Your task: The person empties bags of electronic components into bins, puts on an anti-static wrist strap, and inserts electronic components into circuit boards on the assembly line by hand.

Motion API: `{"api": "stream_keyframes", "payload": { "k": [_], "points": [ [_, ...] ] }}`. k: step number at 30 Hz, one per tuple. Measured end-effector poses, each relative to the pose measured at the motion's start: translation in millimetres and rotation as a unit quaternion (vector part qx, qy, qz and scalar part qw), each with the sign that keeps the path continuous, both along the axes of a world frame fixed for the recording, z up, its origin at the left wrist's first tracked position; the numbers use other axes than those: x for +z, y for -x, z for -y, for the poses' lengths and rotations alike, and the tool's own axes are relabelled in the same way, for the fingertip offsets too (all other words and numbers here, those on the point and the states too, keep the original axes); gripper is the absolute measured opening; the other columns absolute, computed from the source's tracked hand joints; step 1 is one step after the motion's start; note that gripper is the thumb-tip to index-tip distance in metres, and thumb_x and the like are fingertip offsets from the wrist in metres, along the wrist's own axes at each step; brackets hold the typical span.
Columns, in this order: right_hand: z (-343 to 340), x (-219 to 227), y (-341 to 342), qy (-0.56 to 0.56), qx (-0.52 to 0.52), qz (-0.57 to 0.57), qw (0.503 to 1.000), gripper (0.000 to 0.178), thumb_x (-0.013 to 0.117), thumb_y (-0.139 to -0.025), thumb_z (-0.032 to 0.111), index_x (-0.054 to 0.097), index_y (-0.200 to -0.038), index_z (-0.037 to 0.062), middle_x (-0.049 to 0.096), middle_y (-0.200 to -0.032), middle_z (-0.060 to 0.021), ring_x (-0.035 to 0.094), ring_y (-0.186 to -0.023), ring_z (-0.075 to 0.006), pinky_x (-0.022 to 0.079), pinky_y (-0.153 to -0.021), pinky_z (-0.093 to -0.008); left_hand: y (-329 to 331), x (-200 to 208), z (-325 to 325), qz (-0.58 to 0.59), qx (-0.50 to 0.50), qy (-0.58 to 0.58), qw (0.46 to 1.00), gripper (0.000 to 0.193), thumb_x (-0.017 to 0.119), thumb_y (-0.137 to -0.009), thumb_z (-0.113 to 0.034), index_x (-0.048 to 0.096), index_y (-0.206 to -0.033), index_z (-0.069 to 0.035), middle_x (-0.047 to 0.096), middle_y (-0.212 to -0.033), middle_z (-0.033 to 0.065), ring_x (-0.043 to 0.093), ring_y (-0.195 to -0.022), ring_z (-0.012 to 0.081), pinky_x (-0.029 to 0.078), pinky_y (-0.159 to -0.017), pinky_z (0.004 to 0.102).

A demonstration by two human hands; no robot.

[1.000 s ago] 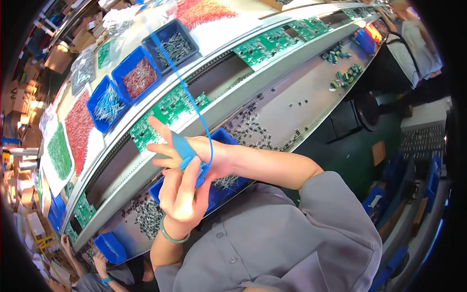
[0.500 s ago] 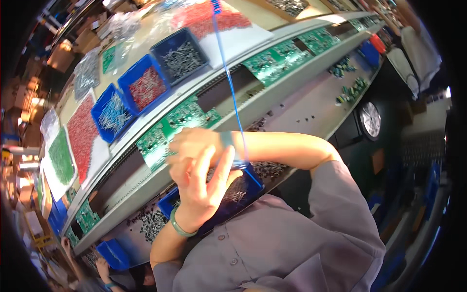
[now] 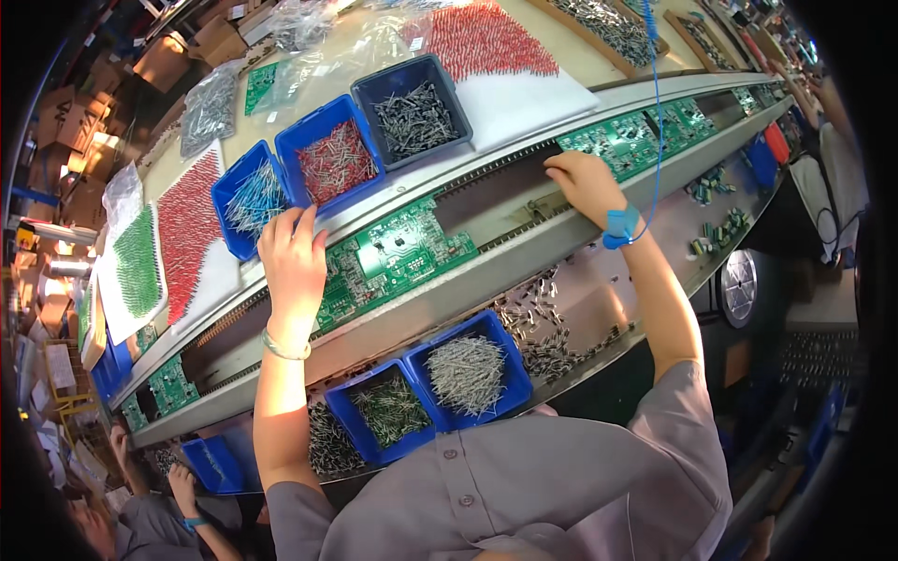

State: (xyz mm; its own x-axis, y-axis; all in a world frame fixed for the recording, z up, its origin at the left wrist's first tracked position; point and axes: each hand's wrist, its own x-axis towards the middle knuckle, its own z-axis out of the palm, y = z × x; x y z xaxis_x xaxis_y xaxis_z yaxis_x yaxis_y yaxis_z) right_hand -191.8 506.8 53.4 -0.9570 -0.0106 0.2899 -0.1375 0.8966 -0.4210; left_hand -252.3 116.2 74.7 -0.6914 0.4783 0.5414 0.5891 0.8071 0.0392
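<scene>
left hand (image 3: 293, 252) loose, right hand (image 3: 587, 182) bent over a metal conveyor track (image 3: 449, 294)

far left, green wire-legged parts (image 3: 138, 266) stand in rows on a white sheet (image 3: 122, 315), next to a wedge of red ones (image 3: 192, 234). below, a co-worker's hand (image 3: 183, 484) is near a small blue bin (image 3: 226, 478).

a smooth plastic blue tray (image 3: 226, 220) holds spiky light-blue parts; the left hand, fingers slack and parted, is at its near corner, a pale bracelet (image 3: 285, 346) on the wrist. that hand and forearm hide some of the track and the end of a glossy green circuit board (image 3: 398, 243), which lies in the track just right of the fingers.

further right come a red-part tray (image 3: 363, 186), clear crinkled bags (image 3: 299, 93) with white labels too small to read, and a dark grey tray (image 3: 437, 150). nearer the body, two joined blue trays (image 3: 486, 411) hold green and silvery pieces.

the right hand's fingers are bent together above the track's gap, beside another board (image 3: 645, 140); whether they grip something i cannot tell. a blue wristband (image 3: 620, 227) meets a thin blue cord (image 3: 658, 112).
</scene>
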Motion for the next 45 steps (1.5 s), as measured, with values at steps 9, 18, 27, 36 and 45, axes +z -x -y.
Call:
{"api": "stream_keyframes", "payload": {
  "k": [9, 18, 27, 36, 45],
  "points": [
    [45, 8, 66, -0.004, 0.060, -0.137, 0.989, 0.014, 0.059, -0.079, 0.014, 0.064, -0.085, 0.0030, 0.063, -0.083, -0.0147, 0.060, -0.080, -0.0321, 0.047, -0.072, -0.0397, 4, -6, 8, 0.018, 0.000, -0.020, 1.000, 0.019, 0.064, -0.075, -0.007, 0.063, -0.093, -0.003, 0.055, -0.085, 0.0081, 0.053, -0.081, 0.0272, 0.041, -0.077, 0.0371],
    [18, -2, 169, 0.094, -0.042, -0.098, 0.990, 0.016, 0.059, -0.076, 0.015, 0.069, -0.084, 0.0061, 0.066, -0.083, -0.0127, 0.062, -0.080, -0.0306, 0.049, -0.075, -0.0390, -43, 11, 73, 0.074, 0.127, -0.169, 0.975, 0.014, 0.065, -0.074, 0.001, 0.065, -0.088, 0.001, 0.060, -0.081, 0.0133, 0.058, -0.074, 0.0274, 0.047, -0.069, 0.0334],
    [101, 46, 103, 0.480, 0.037, 0.059, 0.874, 0.021, 0.062, -0.082, 0.013, 0.064, -0.099, 0.0009, 0.063, -0.078, -0.0039, 0.059, -0.064, -0.0096, 0.048, -0.060, -0.0218, -66, 53, -69, 0.100, -0.175, -0.212, 0.956, 0.032, 0.073, -0.068, -0.006, 0.062, -0.097, -0.001, 0.057, -0.084, 0.0117, 0.057, -0.071, 0.0265, 0.047, -0.061, 0.0321],
    [178, 41, 56, 0.047, 0.077, -0.129, 0.987, 0.011, 0.061, -0.073, 0.016, 0.062, -0.076, 0.0055, 0.058, -0.074, -0.0069, 0.059, -0.068, -0.0223, 0.047, -0.058, -0.0384, -82, 60, -130, -0.029, -0.172, -0.184, 0.967, 0.040, 0.073, -0.064, -0.003, 0.057, -0.100, 0.004, 0.055, -0.095, 0.0130, 0.058, -0.082, 0.0282, 0.049, -0.068, 0.0349],
    [183, 51, 41, -0.215, 0.268, 0.039, 0.938, 0.015, 0.059, -0.071, 0.020, 0.066, -0.077, 0.0089, 0.066, -0.084, -0.0136, 0.065, -0.080, -0.0300, 0.050, -0.063, -0.0413, -100, 44, -101, 0.091, -0.143, -0.266, 0.949, 0.037, 0.073, -0.069, -0.010, 0.057, -0.100, 0.003, 0.056, -0.092, 0.0138, 0.056, -0.081, 0.0296, 0.047, -0.069, 0.0367]
  ]
}}
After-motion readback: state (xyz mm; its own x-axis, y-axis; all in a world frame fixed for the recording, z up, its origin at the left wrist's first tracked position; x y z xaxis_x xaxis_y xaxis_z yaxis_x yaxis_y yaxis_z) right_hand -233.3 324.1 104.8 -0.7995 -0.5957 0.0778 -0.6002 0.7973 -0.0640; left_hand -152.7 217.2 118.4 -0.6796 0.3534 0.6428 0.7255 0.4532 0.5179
